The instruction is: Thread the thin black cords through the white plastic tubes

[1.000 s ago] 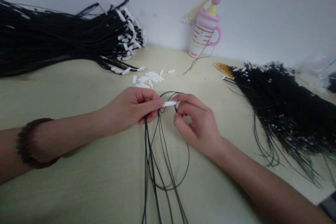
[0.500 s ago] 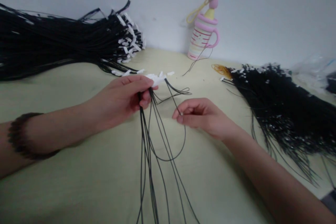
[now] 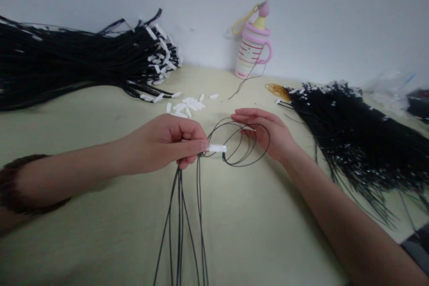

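Observation:
My left hand [image 3: 167,143] pinches a small white plastic strip [image 3: 216,148] between thumb and fingers. Several thin black cords [image 3: 180,214] hang down from that hand across the front of the table. At the strip's right end, more black cord curls into loose round loops [image 3: 246,164]. My right hand [image 3: 264,132] is beside these loops, fingers stretched out and apart, with cord passing in front of it and close to the fingers. Whether any strand touches its fingertips is hard to make out. Loose white strips [image 3: 189,104] lie just beyond my left hand.
A thick bundle of black cords [image 3: 77,62] with white ends lies at the back left. Another black bundle [image 3: 368,134] is on the right, near yellow-orange bands [image 3: 277,91]. A pink striped cup-shaped item [image 3: 250,53] stands against the wall, and a clear plastic bag [image 3: 389,87] sits far right.
My left hand has come nearer and a little right, away from the loose white strips. My right hand has risen slightly right and its fingers have opened; the cord now forms round loops beside it.

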A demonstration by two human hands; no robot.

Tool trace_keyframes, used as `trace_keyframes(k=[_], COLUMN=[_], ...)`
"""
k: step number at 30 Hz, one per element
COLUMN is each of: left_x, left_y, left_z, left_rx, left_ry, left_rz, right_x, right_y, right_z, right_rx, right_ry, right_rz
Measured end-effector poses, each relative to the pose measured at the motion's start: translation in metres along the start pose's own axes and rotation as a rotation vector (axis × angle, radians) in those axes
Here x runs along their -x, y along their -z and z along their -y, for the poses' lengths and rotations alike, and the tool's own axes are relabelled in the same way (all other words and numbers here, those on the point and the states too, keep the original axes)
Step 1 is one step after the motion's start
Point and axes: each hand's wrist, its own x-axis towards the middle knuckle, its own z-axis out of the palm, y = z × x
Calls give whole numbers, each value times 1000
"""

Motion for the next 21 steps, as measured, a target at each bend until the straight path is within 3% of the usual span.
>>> trace_keyframes(k=[3, 4, 6, 10, 12, 17, 21], left_x=[-8, -10, -12, -12, -12, -12, -12], left_y=[-3, -4, -5, -5, -4, -5, -7], left_z=[13, 16, 21, 25, 26, 26, 24], left_rx=[-70, -73, -68, -74, -70, -8, 68], left_ry=[64, 83, 100, 60, 41, 39, 86], left_rz=[-124, -156, -186, -220, -226, -222, -283], right_x=[1, 4, 14, 38, 46, 48, 46], right_y=[-1, -5, -18, -51, -64, -72, -71], right_z=[-1, 0, 4, 9, 7, -2, 3], right_rx=[292, 364, 466, 587, 594, 566, 346], right_ry=[273, 346, 410, 273, 217, 187, -43], right_rz=[-266, -308, -258, 129, 230, 237, 202])
